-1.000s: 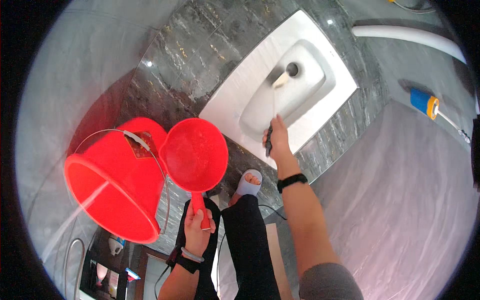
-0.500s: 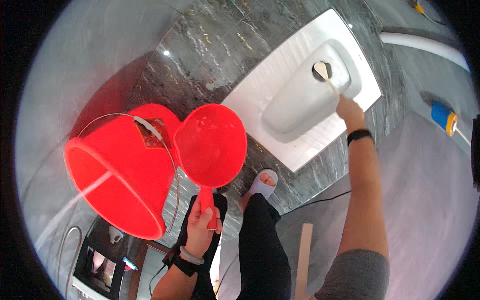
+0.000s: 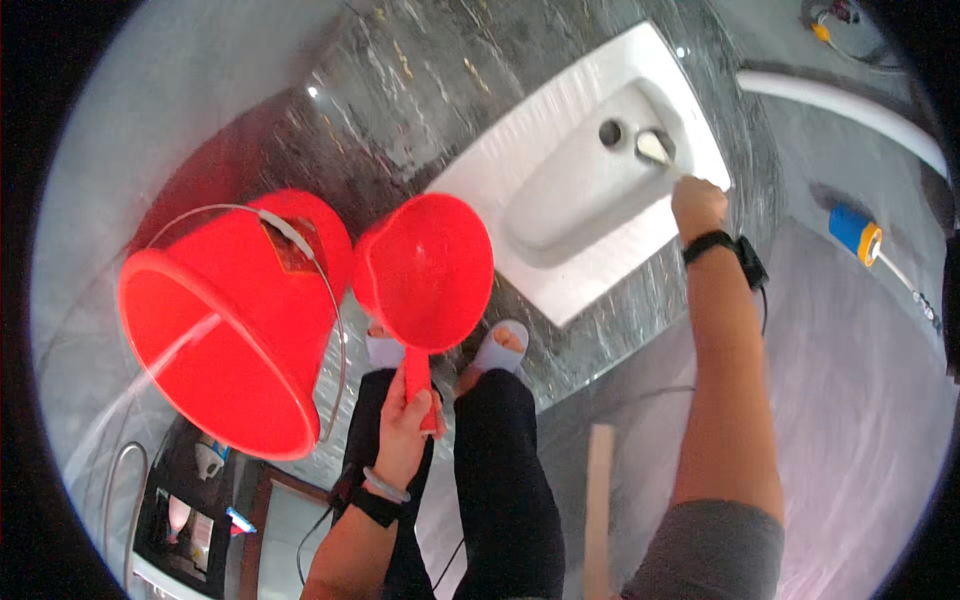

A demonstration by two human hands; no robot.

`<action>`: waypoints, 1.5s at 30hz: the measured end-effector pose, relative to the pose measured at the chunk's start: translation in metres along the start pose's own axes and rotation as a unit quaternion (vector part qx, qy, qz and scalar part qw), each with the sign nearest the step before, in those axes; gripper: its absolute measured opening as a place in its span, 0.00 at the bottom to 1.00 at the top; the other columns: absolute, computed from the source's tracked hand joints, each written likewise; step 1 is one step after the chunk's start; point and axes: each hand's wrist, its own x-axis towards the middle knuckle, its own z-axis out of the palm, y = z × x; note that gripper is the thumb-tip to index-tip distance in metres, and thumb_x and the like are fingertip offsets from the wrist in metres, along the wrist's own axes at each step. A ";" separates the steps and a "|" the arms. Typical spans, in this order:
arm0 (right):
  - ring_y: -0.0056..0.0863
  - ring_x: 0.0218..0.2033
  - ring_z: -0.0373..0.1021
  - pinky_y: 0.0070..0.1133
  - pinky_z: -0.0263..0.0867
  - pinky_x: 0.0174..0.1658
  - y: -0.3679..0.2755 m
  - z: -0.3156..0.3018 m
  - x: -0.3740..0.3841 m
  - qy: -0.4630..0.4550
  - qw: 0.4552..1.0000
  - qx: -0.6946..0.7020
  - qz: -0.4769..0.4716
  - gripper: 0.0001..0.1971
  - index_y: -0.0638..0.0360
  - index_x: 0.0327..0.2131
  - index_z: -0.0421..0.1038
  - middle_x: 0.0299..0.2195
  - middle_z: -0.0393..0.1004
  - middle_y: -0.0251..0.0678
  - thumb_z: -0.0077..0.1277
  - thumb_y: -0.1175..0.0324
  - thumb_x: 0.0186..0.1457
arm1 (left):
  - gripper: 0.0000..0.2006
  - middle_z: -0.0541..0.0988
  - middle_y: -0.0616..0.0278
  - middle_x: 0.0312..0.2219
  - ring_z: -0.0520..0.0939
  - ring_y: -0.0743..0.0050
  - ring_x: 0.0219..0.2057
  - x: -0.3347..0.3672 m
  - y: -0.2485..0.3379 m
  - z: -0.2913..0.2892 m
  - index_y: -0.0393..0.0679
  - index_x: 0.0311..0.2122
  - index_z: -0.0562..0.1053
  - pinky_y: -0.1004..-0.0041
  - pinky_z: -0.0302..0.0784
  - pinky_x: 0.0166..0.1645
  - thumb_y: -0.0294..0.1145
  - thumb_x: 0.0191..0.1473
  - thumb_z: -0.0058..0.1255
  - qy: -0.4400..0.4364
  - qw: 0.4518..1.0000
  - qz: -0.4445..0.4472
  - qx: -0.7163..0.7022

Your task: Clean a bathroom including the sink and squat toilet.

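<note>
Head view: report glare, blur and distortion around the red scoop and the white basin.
Head view: fisheye bends the white basin and the floor edges toward a black rim; small glints of light on the dark marbled floor; red scoop in the left hand sharp; right hand at the basin's edge slightly soft.

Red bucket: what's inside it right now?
The red bucket shows only its bare red inner wall, with a stream of water crossing the rim. Its bottom is not clearly visible.

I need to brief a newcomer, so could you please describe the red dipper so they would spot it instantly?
Start at the big red bucket on the dark marble floor. Just to its right, the left hand holds the red dipper by its straight handle: smaller, shallow, round, without the bucket's wire bail.
</note>
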 end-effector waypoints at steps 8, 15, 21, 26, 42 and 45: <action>0.42 0.35 0.73 0.38 0.68 0.38 -0.156 0.095 -0.181 -0.190 0.886 0.413 -0.092 0.25 0.63 0.57 0.57 0.30 0.74 0.54 0.39 0.63 0.57 | 0.26 0.72 0.63 0.27 0.73 0.76 0.18 -0.003 -0.009 -0.012 0.47 0.61 0.56 0.78 0.68 0.20 0.34 0.59 0.46 0.025 1.000 -0.008 -0.003; 0.19 0.09 0.58 0.15 0.54 0.11 -0.154 0.005 -0.065 -0.184 0.175 0.950 0.184 0.19 0.52 0.24 0.60 0.14 0.63 0.31 0.45 0.50 0.59 | 0.25 0.72 0.64 0.27 0.73 0.77 0.18 0.001 0.004 -0.004 0.48 0.61 0.56 0.79 0.69 0.21 0.31 0.59 0.43 0.038 0.999 -0.029 -0.013; 0.23 0.13 0.57 0.20 0.54 0.17 -0.136 -0.014 -0.001 0.015 -0.270 0.945 0.186 0.16 0.50 0.25 0.58 0.13 0.62 0.28 0.31 0.53 0.62 | 0.25 0.71 0.63 0.27 0.72 0.77 0.19 0.006 0.007 0.002 0.46 0.61 0.56 0.79 0.68 0.22 0.32 0.60 0.42 0.044 0.997 -0.053 0.037; 0.21 0.16 0.61 0.20 0.58 0.19 -0.085 0.020 0.017 0.044 -0.477 0.878 0.003 0.14 0.54 0.26 0.60 0.14 0.62 0.27 0.36 0.57 0.60 | 0.24 0.71 0.63 0.27 0.72 0.77 0.18 0.008 0.008 0.008 0.47 0.61 0.56 0.80 0.67 0.22 0.30 0.60 0.41 0.035 0.997 -0.063 0.024; 0.17 0.07 0.56 0.16 0.53 0.08 -0.149 0.019 -0.112 -0.334 0.156 0.919 0.137 0.23 0.52 0.18 0.58 0.11 0.60 0.26 0.42 0.47 0.60 | 0.22 0.72 0.64 0.27 0.73 0.78 0.19 0.002 -0.004 0.006 0.46 0.59 0.58 0.80 0.68 0.21 0.33 0.60 0.43 0.063 0.997 -0.030 -0.020; 0.18 0.08 0.58 0.18 0.54 0.10 -0.167 0.041 -0.218 -0.402 0.271 0.866 0.118 0.15 0.50 0.45 0.68 0.14 0.63 0.27 0.40 0.54 0.62 | 0.22 0.73 0.64 0.28 0.72 0.78 0.18 0.006 -0.008 -0.001 0.49 0.58 0.60 0.79 0.69 0.20 0.37 0.59 0.46 0.059 0.998 0.010 -0.016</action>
